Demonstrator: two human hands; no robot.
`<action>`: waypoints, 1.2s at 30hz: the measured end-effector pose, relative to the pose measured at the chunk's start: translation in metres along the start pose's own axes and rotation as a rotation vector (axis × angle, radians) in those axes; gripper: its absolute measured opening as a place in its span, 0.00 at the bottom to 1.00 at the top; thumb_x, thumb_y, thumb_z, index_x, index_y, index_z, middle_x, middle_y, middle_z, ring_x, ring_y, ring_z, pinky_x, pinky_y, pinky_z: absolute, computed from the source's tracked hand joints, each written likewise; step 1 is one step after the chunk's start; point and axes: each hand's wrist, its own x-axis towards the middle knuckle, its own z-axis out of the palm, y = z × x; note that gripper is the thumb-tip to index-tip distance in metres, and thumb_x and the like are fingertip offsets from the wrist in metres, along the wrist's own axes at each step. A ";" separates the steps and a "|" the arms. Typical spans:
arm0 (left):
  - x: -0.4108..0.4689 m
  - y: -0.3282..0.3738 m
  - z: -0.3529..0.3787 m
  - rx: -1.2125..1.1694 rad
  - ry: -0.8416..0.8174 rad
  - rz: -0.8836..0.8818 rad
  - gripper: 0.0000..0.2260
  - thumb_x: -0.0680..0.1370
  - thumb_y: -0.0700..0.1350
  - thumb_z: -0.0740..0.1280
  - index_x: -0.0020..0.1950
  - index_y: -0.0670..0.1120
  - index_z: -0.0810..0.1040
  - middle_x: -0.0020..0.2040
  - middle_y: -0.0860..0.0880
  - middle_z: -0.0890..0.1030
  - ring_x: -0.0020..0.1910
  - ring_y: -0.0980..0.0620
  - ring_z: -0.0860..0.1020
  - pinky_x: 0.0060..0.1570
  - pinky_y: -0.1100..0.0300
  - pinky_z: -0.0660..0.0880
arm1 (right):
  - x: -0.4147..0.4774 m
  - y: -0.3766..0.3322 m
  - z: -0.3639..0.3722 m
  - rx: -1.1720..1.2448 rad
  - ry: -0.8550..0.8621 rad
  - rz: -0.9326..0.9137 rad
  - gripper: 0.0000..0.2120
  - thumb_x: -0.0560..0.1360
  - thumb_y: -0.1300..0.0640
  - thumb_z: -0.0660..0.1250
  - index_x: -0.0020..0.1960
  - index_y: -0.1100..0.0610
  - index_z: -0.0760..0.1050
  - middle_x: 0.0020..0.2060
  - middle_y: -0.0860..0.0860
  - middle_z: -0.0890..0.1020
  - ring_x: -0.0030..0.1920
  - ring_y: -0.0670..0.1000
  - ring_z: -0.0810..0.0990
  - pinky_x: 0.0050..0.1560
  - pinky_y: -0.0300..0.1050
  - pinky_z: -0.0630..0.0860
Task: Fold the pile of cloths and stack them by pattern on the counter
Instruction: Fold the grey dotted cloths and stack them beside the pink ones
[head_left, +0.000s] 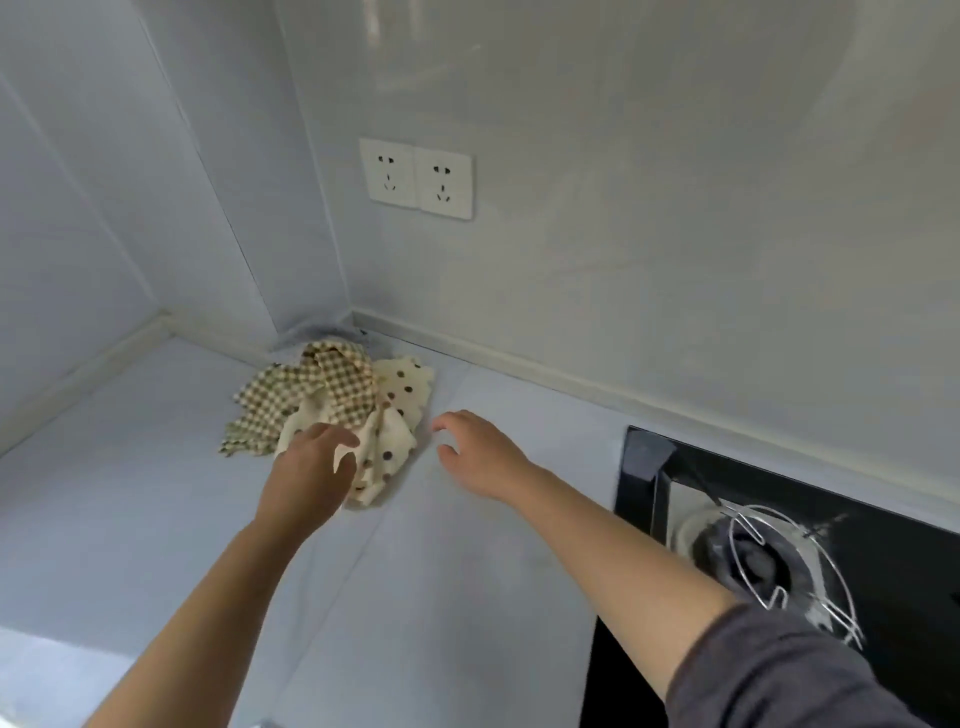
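Observation:
A crumpled pile of cloths lies on the pale counter near the wall corner. It mixes brown-and-cream checked cloths with cream cloths with brown polka dots. My left hand hovers over the pile's near edge, fingers loosely curled, holding nothing. My right hand is just right of the pile, above the counter, fingers relaxed and spread, apart from the cloth.
A black glass gas hob with a metal pan support sits at the right. A double wall socket is on the backsplash above the pile. Walls close the corner behind the cloths.

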 end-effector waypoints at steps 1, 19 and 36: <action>0.026 -0.017 -0.004 0.003 0.002 0.007 0.08 0.76 0.38 0.67 0.54 0.43 0.80 0.56 0.45 0.79 0.53 0.43 0.77 0.49 0.51 0.74 | 0.027 -0.010 0.007 0.029 -0.002 0.031 0.18 0.81 0.57 0.56 0.70 0.55 0.67 0.69 0.52 0.70 0.67 0.52 0.70 0.65 0.48 0.69; 0.165 -0.153 0.049 0.223 -0.209 0.292 0.15 0.74 0.46 0.59 0.58 0.49 0.78 0.51 0.52 0.82 0.52 0.49 0.79 0.53 0.56 0.68 | 0.295 -0.069 0.073 -0.098 -0.049 0.111 0.20 0.80 0.58 0.59 0.71 0.54 0.68 0.66 0.57 0.75 0.62 0.59 0.75 0.58 0.48 0.73; 0.216 -0.127 0.005 0.195 0.018 -0.206 0.11 0.80 0.46 0.60 0.59 0.44 0.76 0.56 0.43 0.77 0.57 0.42 0.73 0.56 0.47 0.68 | 0.265 -0.072 0.056 0.080 0.046 0.134 0.11 0.79 0.61 0.59 0.58 0.58 0.76 0.55 0.54 0.80 0.54 0.54 0.78 0.56 0.47 0.74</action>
